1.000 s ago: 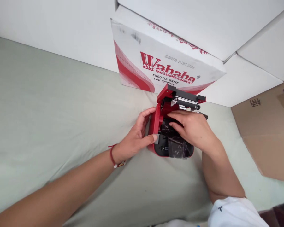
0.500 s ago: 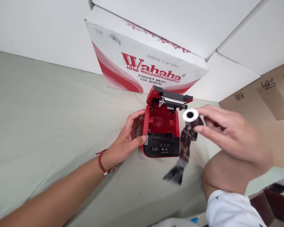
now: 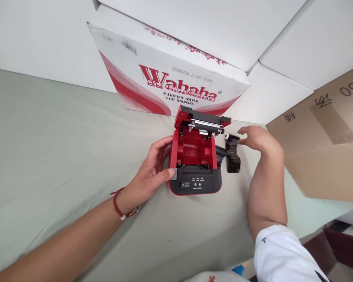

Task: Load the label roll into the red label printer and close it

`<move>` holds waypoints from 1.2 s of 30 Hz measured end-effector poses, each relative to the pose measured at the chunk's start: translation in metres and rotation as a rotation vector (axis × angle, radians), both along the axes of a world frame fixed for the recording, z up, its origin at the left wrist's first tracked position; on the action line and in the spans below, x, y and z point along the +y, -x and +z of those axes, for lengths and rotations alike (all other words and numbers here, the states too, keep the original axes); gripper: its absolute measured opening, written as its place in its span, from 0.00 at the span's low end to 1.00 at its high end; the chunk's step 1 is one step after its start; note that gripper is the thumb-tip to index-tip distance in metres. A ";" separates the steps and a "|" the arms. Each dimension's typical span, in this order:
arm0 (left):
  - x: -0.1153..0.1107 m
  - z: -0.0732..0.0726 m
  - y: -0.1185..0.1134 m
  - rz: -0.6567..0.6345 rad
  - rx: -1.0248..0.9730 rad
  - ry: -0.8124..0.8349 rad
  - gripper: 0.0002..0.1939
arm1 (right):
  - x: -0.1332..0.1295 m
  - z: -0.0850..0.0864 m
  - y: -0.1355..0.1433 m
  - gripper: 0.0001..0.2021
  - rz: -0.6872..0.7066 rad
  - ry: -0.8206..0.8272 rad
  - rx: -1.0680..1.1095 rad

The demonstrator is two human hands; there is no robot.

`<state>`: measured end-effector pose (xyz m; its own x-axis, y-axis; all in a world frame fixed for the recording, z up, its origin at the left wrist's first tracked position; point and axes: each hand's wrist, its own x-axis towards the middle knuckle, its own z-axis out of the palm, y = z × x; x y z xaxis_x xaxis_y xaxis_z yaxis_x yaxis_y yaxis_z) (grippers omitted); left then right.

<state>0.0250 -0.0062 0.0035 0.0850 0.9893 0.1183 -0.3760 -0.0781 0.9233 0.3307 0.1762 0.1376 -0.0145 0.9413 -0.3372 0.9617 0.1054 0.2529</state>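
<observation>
the fingers [image 3: 161, 145] of the left hand [image 3: 147, 178] hold the left side of the red machine [image 3: 195, 150], and the thumb [image 3: 164, 175] is on its gray corner bit. the right hand [image 3: 254, 138] has its thumb and pointing finger a little bit apart, right by the dark roll [image 3: 233, 145]. i cannot tell if they touch it.

a big pale green cloth [image 3: 61, 149] is under everything. big white blocks [image 3: 41, 43] stand along the back. a brown box [image 3: 306, 172] with dark writing is at the right. a white box [image 3: 120, 70] with red words stands just behind the red machine.

the red machine sits on the cloth, between the left hand and the dark roll. its lid [image 3: 206, 116] is up, so its red inside shows. its front top is black. the dark roll lies on the cloth, just right of the machine, and has a white round end [image 3: 226, 137]. a thin red string [image 3: 116, 203] goes around the left wrist.
</observation>
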 end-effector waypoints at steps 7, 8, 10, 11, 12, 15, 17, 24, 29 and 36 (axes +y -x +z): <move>0.000 0.003 0.000 -0.009 -0.012 0.021 0.38 | 0.005 -0.012 0.014 0.19 0.135 0.092 0.020; 0.000 0.004 0.000 -0.012 -0.014 0.028 0.38 | -0.001 -0.006 0.016 0.19 0.152 0.088 0.024; -0.001 0.005 0.000 -0.020 -0.015 0.042 0.39 | -0.016 0.010 0.018 0.18 0.184 0.066 0.035; -0.001 0.005 0.000 -0.023 -0.015 0.046 0.39 | -0.024 0.018 0.019 0.18 0.204 0.044 0.046; -0.001 0.005 0.000 -0.026 -0.014 0.048 0.39 | -0.033 0.025 0.020 0.18 0.232 0.017 0.063; 0.000 0.005 0.000 -0.021 -0.012 0.040 0.39 | -0.057 0.038 0.030 0.18 0.372 -0.035 0.170; 0.000 0.004 0.001 -0.018 -0.012 0.030 0.39 | -0.067 0.038 0.040 0.20 0.461 -0.026 0.228; 0.000 0.002 0.001 -0.016 0.000 0.006 0.38 | -0.089 0.055 0.028 0.15 0.569 -0.057 0.375; 0.000 0.003 0.001 -0.024 0.000 0.016 0.38 | -0.113 0.097 -0.003 0.17 0.755 0.078 0.710; 0.000 0.004 0.000 -0.011 0.004 -0.020 0.37 | -0.107 0.053 0.063 0.15 0.654 0.017 0.758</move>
<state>0.0246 -0.0059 0.0072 0.0965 0.9858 0.1377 -0.3733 -0.0924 0.9231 0.2674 0.0696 0.1906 -0.7441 0.6670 -0.0379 0.6205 0.6690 -0.4092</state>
